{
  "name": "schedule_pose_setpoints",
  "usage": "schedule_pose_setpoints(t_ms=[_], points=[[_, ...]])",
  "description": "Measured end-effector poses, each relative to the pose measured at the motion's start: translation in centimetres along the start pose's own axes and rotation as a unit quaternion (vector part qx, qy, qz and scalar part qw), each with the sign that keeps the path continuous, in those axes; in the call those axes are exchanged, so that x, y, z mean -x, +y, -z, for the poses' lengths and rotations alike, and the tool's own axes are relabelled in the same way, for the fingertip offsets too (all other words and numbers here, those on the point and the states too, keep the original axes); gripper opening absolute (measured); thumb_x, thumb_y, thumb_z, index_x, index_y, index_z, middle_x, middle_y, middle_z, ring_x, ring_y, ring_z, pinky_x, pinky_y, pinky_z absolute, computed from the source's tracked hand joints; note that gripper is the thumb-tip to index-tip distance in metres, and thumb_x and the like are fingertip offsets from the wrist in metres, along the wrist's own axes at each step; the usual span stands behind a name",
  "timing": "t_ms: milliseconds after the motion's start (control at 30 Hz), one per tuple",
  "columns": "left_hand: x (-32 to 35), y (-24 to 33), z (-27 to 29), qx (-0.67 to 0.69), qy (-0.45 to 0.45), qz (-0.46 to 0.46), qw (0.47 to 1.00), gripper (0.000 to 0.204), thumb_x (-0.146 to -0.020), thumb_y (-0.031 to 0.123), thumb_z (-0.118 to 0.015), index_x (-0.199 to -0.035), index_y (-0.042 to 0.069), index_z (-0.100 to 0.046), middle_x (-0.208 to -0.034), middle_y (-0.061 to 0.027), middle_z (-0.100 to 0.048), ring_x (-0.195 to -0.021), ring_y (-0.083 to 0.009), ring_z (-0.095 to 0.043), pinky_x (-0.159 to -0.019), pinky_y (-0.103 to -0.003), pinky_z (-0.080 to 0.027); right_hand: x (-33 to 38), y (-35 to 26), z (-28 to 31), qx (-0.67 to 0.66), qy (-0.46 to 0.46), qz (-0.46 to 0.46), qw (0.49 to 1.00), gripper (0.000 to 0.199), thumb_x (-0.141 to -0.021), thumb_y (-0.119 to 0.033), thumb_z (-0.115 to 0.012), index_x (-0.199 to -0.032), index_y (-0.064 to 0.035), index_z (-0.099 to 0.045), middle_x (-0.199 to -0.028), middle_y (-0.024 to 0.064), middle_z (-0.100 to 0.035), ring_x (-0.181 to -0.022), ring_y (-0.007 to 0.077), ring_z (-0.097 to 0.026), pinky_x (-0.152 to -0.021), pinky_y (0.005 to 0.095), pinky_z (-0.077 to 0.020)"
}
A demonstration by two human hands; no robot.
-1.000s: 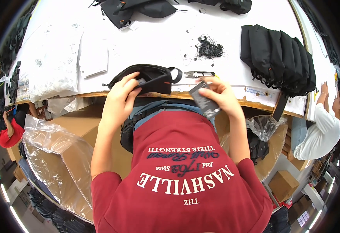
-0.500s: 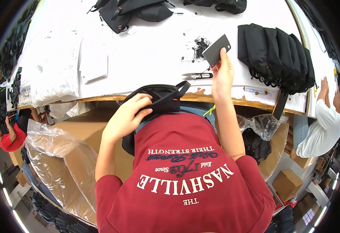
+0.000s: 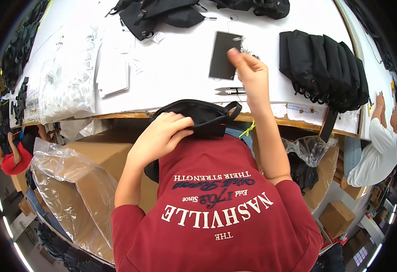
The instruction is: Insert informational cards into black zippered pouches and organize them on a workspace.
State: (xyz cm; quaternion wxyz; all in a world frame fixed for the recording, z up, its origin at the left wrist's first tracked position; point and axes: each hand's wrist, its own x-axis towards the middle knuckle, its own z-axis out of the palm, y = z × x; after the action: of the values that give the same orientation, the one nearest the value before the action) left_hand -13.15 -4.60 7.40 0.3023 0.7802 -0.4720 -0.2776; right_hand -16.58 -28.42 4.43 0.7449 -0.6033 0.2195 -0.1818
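Note:
My left hand [image 3: 164,133] is wrapped over the near left edge of a small black zip pouch [image 3: 209,122], its mouth gaping and a loop strap at its right end. The pouch rests against my body at the table's edge. Above the table my right hand [image 3: 251,75], slightly blurred, pinches a flat dark rectangular card [image 3: 222,59] between thumb and fingers. A pair of thread snips [image 3: 230,91] lies on the table just below the card. Behind the card, a tangle of thin black tag strings [image 3: 249,51] is mostly hidden.
A row of black pouches [image 3: 318,68] stands at the right, with more black bags [image 3: 162,18] at the back. On the left are a clear plastic bag [image 3: 69,77] and a white stack [image 3: 114,79]. A plastic-lined carton [image 3: 76,195] sits below; a co-worker [image 3: 373,149] is at right.
My right hand has moved left with the card, which has turned more upright and now covers part of the string tangle. My left hand and the pouch have shifted slightly right.

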Motion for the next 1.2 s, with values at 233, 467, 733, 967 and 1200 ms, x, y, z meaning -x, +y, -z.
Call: schedule_pose_setpoints(t_ms=[233,467,733,967,1200], points=[[-1.3,0.3,-1.2,0.010,0.104,-0.019,0.994,0.016,-0.078,0.009,-0.068,-0.091,0.006,-0.060,-0.110,-0.0162,-0.049,-0.097,-0.0320,-0.056,-0.082,-0.041,-0.046,4.4,-2.5,-0.6,0.475,-0.218,0.079,0.849,0.026,-0.079,-0.033,-0.069,-0.078,-0.0075,-0.074,-0.059,0.0096,-0.063,-0.051,0.0223,-0.061,-0.050,0.0310,-0.0441],[-0.1,-1.1,-2.7,-0.154,0.124,-0.172,0.965,0.019,-0.066,0.004,-0.066,-0.084,0.007,-0.062,-0.095,-0.0051,-0.062,-0.100,-0.0236,-0.057,-0.090,-0.039,-0.046,5.5,-0.9,0.4,0.488,-0.282,0.129,0.815,0.023,-0.078,-0.033,-0.070,-0.087,-0.0125,-0.074,-0.059,0.0097,-0.062,-0.050,0.0217,-0.058,-0.050,0.0316,-0.0433],[1.4,0.3,-3.9,-0.124,0.182,-0.123,0.968,0.016,-0.069,0.006,-0.069,-0.084,0.006,-0.063,-0.080,-0.0028,-0.063,-0.081,-0.0211,-0.059,-0.076,-0.035,-0.047,6.3,-3.5,1.3,0.451,-0.332,-0.048,0.827,0.044,-0.073,-0.042,-0.074,-0.107,-0.0137,-0.070,-0.058,0.0103,-0.055,-0.051,0.0197,-0.047,-0.052,0.0316,-0.0398],[-0.4,0.3,-4.1,-0.139,0.321,-0.001,0.937,0.030,-0.069,0.017,-0.076,-0.094,0.006,-0.064,-0.097,-0.0031,-0.061,-0.099,-0.0236,-0.052,-0.090,-0.040,-0.035,7.1,-3.4,1.4,0.437,-0.310,-0.054,0.843,0.033,-0.077,-0.035,-0.070,-0.098,-0.0092,-0.072,-0.061,0.0134,-0.061,-0.053,0.0277,-0.059,-0.055,0.0330,-0.0464],[-2.0,-4.9,-2.5,0.604,0.324,0.037,0.727,0.061,-0.081,0.016,-0.072,-0.132,0.003,-0.042,-0.116,-0.0090,-0.056,-0.105,-0.0171,-0.055,-0.091,-0.029,-0.045,8.1,-3.4,0.9,0.220,-0.281,-0.140,0.924,0.024,-0.085,-0.021,-0.067,-0.100,-0.0031,-0.070,-0.056,0.0001,-0.059,-0.048,0.0022,-0.051,-0.044,0.0205,-0.0400]])
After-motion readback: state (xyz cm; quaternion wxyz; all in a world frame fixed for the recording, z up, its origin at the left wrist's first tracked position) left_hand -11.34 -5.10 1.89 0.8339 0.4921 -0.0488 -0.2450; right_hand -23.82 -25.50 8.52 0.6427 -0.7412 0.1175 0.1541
